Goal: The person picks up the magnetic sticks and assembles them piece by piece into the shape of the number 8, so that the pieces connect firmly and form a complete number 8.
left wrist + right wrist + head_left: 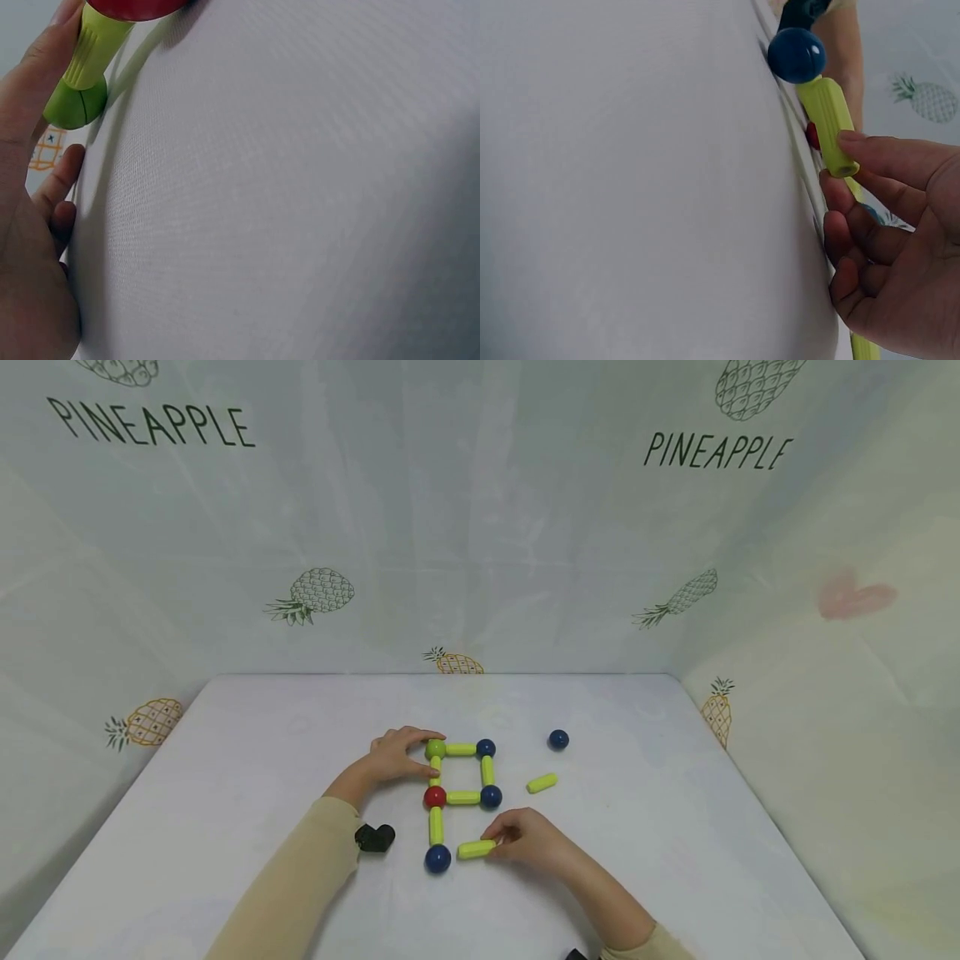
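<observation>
On the white table lies a square of toy construction rods and balls, its corners a green ball (435, 749), a red ball (435, 797) and two blue balls. Below the red ball, a yellow-green rod (437, 826) runs down to a blue ball (438, 859). My left hand (393, 755) holds the square's left side, index finger at the green ball and thumb against the left rod (96, 46). My right hand (528, 839) pinches a loose yellow-green rod (829, 124) between thumb and fingers. In the head view, that rod points at the lower blue ball, a small gap between them.
A separate blue ball (558, 740) and another yellow-green rod (542, 783) lie to the right of the square. A black device (375, 838) sits at the left wrist. A pineapple-print sheet (480, 527) hangs behind the table.
</observation>
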`<action>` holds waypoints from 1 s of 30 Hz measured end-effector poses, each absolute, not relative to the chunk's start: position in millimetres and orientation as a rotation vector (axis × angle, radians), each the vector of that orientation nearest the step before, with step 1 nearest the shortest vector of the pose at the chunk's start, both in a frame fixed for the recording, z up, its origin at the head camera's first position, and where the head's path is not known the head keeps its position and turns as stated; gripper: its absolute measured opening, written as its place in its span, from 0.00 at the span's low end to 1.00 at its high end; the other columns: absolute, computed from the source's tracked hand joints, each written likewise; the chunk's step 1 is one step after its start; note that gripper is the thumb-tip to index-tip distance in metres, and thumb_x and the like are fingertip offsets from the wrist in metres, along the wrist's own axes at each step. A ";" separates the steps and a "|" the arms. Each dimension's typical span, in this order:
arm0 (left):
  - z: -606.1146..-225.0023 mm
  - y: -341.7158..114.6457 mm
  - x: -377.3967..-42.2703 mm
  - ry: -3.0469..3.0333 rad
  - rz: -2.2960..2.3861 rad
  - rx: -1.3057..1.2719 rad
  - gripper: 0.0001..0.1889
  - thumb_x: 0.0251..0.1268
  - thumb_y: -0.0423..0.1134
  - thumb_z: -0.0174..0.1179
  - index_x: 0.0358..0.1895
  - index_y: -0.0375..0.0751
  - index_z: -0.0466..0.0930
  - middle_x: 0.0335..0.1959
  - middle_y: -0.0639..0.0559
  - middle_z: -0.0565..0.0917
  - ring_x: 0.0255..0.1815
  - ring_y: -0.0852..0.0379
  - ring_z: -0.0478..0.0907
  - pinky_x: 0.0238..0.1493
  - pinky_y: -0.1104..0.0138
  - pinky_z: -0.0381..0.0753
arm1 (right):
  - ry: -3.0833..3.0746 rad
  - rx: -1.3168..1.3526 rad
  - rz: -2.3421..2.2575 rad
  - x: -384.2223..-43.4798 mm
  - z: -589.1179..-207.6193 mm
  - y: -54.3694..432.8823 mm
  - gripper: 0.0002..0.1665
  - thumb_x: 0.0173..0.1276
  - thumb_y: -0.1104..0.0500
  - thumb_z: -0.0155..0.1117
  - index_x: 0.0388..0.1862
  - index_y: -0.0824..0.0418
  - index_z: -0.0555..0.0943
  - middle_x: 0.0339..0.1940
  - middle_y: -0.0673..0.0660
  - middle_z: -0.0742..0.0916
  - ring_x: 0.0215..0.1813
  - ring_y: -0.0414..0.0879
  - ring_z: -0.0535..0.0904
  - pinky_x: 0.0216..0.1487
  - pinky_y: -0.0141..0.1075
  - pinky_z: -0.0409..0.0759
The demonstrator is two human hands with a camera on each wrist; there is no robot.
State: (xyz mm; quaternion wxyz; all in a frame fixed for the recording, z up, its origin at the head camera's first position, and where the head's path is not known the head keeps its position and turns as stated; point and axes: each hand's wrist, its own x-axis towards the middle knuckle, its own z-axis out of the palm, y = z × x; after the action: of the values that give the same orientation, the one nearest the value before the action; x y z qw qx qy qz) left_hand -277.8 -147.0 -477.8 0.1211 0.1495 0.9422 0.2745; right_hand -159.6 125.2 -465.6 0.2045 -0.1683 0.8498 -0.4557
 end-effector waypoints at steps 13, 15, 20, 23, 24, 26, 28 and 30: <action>-480.4 -147.5 -279.8 2.760 0.801 0.449 0.37 0.51 0.58 0.72 0.67 0.61 0.72 0.68 0.45 0.68 0.66 0.41 0.61 0.63 0.42 0.54 | 2.378 -0.488 -1.221 -158.7 -467.4 116.5 0.09 0.55 0.65 0.75 0.36 0.59 0.86 0.26 0.48 0.80 0.30 0.43 0.72 0.32 0.31 0.71; -480.2 -147.5 -279.6 2.761 0.799 0.444 0.36 0.51 0.58 0.72 0.67 0.61 0.72 0.68 0.46 0.68 0.66 0.41 0.62 0.63 0.42 0.54 | 2.378 -0.483 -1.217 -158.8 -467.9 115.8 0.09 0.55 0.65 0.75 0.36 0.58 0.86 0.26 0.47 0.80 0.30 0.42 0.72 0.32 0.31 0.71; -479.4 -147.9 -278.7 2.765 0.796 0.439 0.36 0.50 0.58 0.72 0.66 0.61 0.73 0.67 0.45 0.69 0.65 0.41 0.62 0.62 0.42 0.55 | 2.369 -0.461 -1.211 -158.0 -469.2 113.4 0.09 0.55 0.64 0.76 0.35 0.57 0.86 0.26 0.48 0.80 0.30 0.43 0.73 0.32 0.32 0.71; -479.4 -147.8 -278.8 2.762 0.800 0.433 0.36 0.50 0.58 0.72 0.66 0.62 0.73 0.67 0.46 0.69 0.65 0.41 0.62 0.63 0.42 0.54 | 2.363 -0.445 -1.213 -156.8 -469.5 112.0 0.09 0.54 0.64 0.76 0.35 0.56 0.86 0.26 0.49 0.80 0.31 0.44 0.73 0.32 0.32 0.71; -479.3 -147.5 -278.9 2.760 0.803 0.429 0.36 0.50 0.58 0.72 0.66 0.62 0.73 0.67 0.46 0.69 0.65 0.42 0.62 0.63 0.42 0.54 | 2.364 -0.446 -1.212 -156.4 -469.6 111.5 0.09 0.54 0.64 0.76 0.35 0.56 0.86 0.26 0.49 0.80 0.31 0.44 0.73 0.32 0.32 0.71; -479.2 -147.3 -278.9 2.763 0.806 0.431 0.35 0.50 0.58 0.72 0.66 0.62 0.73 0.67 0.46 0.69 0.65 0.42 0.62 0.63 0.42 0.54 | 2.367 -0.451 -1.210 -155.8 -469.4 110.5 0.09 0.54 0.63 0.76 0.34 0.56 0.86 0.26 0.49 0.80 0.31 0.44 0.73 0.32 0.32 0.72; -479.5 -147.0 -279.1 2.765 0.807 0.429 0.35 0.50 0.58 0.72 0.66 0.62 0.73 0.67 0.46 0.69 0.65 0.42 0.62 0.63 0.42 0.54 | 2.370 -0.459 -1.206 -155.3 -468.7 109.5 0.09 0.54 0.63 0.77 0.34 0.56 0.86 0.26 0.48 0.81 0.31 0.44 0.73 0.32 0.32 0.72; -479.7 -146.9 -279.3 2.765 0.809 0.427 0.36 0.50 0.58 0.72 0.66 0.62 0.73 0.67 0.46 0.69 0.65 0.42 0.62 0.63 0.42 0.54 | 2.376 -0.469 -1.200 -155.1 -468.3 108.5 0.09 0.54 0.63 0.77 0.34 0.55 0.86 0.26 0.48 0.81 0.31 0.43 0.73 0.33 0.32 0.71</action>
State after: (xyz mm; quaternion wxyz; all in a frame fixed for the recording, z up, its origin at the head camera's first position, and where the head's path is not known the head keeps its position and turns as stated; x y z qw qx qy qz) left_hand -279.3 -146.9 -479.7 0.1142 0.1458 0.9431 0.2760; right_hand -155.1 108.5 -468.3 0.2176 -0.1695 0.8580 -0.4334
